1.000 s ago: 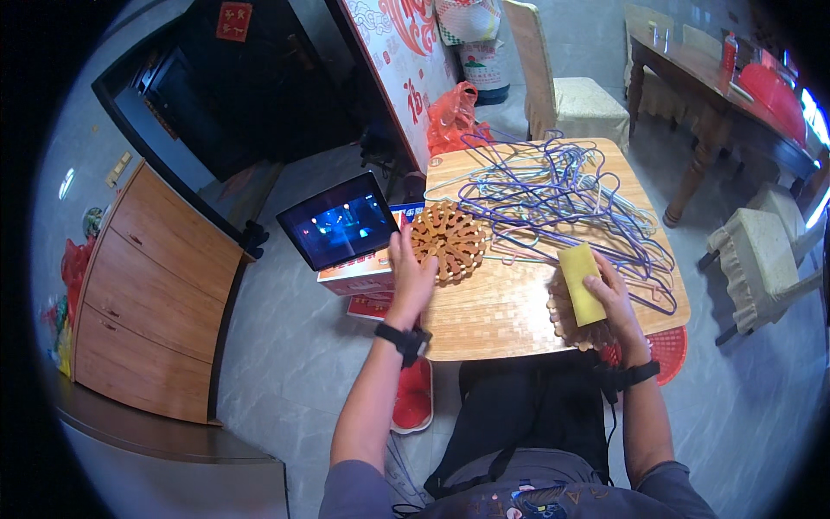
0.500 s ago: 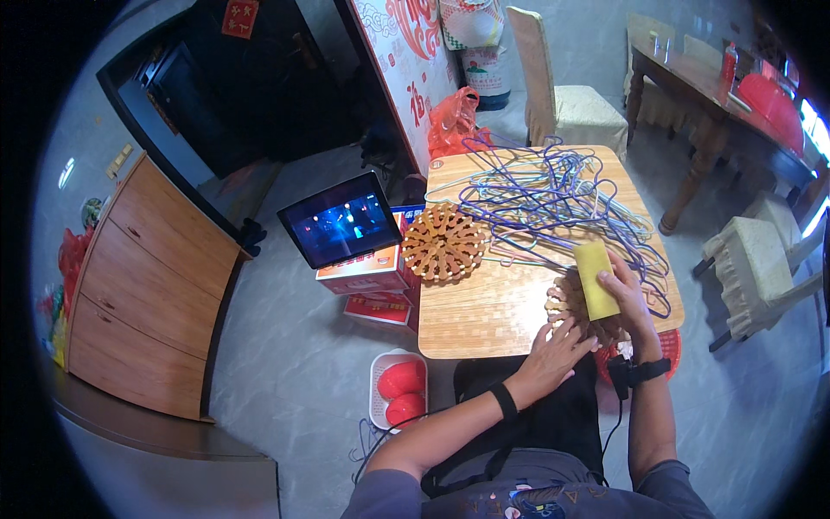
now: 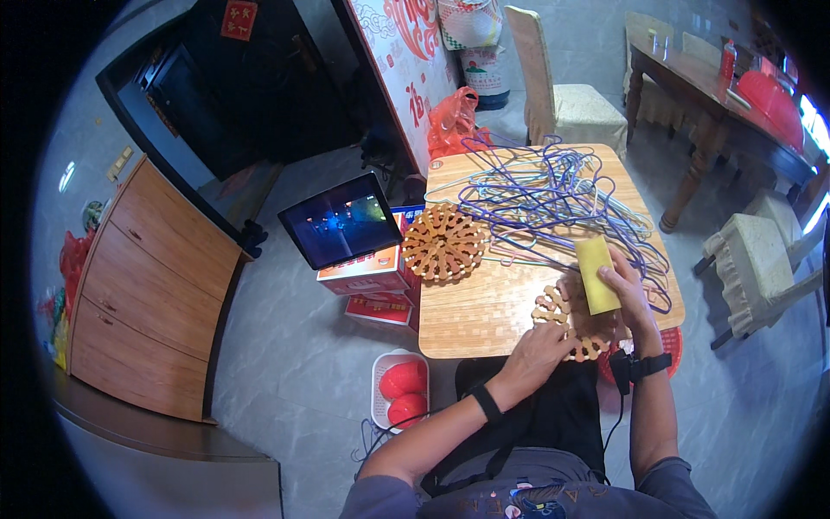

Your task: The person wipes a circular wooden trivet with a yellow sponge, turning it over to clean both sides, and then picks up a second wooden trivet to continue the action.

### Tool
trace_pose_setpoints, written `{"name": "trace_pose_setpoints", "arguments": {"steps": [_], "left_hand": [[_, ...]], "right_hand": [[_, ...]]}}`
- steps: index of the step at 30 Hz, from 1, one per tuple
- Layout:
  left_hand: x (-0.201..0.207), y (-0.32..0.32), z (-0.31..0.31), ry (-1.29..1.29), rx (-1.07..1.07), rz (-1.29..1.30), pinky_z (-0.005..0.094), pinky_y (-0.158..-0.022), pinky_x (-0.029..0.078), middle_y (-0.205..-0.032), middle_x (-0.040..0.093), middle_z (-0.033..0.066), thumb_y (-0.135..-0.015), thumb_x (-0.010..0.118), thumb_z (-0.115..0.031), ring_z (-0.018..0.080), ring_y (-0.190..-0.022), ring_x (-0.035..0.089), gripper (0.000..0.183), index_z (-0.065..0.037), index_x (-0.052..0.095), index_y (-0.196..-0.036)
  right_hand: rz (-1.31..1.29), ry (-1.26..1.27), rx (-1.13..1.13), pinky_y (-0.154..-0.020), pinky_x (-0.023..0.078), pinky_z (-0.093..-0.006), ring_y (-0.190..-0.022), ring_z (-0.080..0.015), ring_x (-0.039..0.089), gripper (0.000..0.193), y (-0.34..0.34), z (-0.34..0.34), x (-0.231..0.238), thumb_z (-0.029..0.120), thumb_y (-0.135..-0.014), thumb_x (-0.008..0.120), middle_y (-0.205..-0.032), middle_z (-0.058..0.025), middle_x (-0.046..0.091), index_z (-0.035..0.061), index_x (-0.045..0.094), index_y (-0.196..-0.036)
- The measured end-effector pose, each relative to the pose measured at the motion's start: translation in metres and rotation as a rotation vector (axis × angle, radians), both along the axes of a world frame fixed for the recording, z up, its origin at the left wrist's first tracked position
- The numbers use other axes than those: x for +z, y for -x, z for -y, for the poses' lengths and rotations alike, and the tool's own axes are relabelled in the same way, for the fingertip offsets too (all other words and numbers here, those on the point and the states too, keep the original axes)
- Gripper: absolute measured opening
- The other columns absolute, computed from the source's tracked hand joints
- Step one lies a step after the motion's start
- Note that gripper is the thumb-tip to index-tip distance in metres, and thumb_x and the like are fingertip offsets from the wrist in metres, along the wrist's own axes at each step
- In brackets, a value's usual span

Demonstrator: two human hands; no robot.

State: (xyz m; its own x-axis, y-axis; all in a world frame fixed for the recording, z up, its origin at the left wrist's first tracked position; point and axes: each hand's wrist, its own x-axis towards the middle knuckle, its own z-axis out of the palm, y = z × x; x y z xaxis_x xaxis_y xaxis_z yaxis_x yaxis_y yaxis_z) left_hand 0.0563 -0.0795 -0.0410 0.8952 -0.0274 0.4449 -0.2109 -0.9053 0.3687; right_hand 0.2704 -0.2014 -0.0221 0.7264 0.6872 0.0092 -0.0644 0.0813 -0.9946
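Observation:
In my right hand [image 3: 628,292] is a yellow rectangular pad [image 3: 596,277], sponge-like, its thumb pressed on the pad's face. The pad is held upright above a round openwork wooden trivet [image 3: 591,349] at the near right of the small table. My left hand [image 3: 538,355] grips the trivet's left near side with bent fingers; the pad and hands cover part of it. Another round wooden trivet [image 3: 443,243] lies at the table's left edge. A tangled heap of blue, purple and pale clothes hangers [image 3: 553,195] spreads across the far and right parts of the table.
A lit tablet [image 3: 339,221] stands on stacked boxes [image 3: 367,275] left of the small table [image 3: 475,320]. On the floor, a white basket [image 3: 377,381] holds red rounded things. A red basket [image 3: 673,346] sits under the near right corner. Chairs [image 3: 752,268] stand to the right.
My left hand has moved slightly left, its fingers now bent onto the trivet. The trivet has shifted left and shows more of its surface. The right hand still holds the pad.

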Motion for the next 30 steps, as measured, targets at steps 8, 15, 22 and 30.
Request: {"name": "trace_pose_setpoints", "arguments": {"steps": [8, 15, 22, 30], "left_hand": [[0.01, 0.051, -0.028, 0.052, 0.131, -0.069, 0.0419, -0.091, 0.051, -0.112, 0.062, 0.0117, -0.078, 0.07, 0.0, 0.0322, -0.107, 0.06, 0.04, -0.012, 0.072, -0.116], [0.012, 0.079, -0.052, 0.132, 0.396, 0.083, 0.039, -0.093, 0.05, -0.119, 0.065, 0.0042, -0.076, 0.071, 0.004, 0.0291, -0.108, 0.058, 0.033, -0.011, 0.076, -0.105], [0.008, 0.079, -0.051, 0.554, 0.451, 0.061, 0.0364, -0.094, 0.053, -0.134, 0.058, 0.0146, -0.082, 0.065, 0.014, 0.0317, -0.12, 0.06, 0.066, -0.012, 0.056, -0.143], [-0.029, 0.065, -0.069, 1.747, 0.29, 0.113, 0.0378, -0.097, 0.054, -0.142, 0.055, 0.0189, -0.106, 0.046, -0.011, 0.0272, -0.123, 0.062, 0.057, -0.002, 0.025, -0.158]], "right_hand": [[-0.007, -0.019, -0.004, -0.097, 0.05, -0.0319, -0.111, -0.0172, 0.062, 0.063, 0.002, -0.001, -0.005, 0.021, -0.096, 0.064, -0.129, -0.0113, 0.063, 0.0054, 0.045, -0.153], [-0.016, -0.008, 0.026, -0.096, 0.05, -0.0316, -0.111, -0.0175, 0.062, 0.064, 0.011, 0.0, 0.002, 0.021, -0.095, 0.066, -0.128, -0.012, 0.063, 0.0068, 0.045, -0.153], [0.44, 0.204, 0.138, -0.099, 0.05, -0.0371, -0.114, -0.0286, 0.062, 0.067, 0.056, -0.018, -0.003, 0.031, -0.089, 0.075, -0.124, -0.0167, 0.063, 0.0071, 0.052, -0.148], [0.882, 0.402, 0.106, -0.095, 0.051, -0.0468, -0.111, -0.0391, 0.061, 0.06, 0.091, -0.031, 0.011, 0.035, -0.086, 0.072, -0.121, -0.0194, 0.059, 0.0146, 0.059, -0.141]]}}
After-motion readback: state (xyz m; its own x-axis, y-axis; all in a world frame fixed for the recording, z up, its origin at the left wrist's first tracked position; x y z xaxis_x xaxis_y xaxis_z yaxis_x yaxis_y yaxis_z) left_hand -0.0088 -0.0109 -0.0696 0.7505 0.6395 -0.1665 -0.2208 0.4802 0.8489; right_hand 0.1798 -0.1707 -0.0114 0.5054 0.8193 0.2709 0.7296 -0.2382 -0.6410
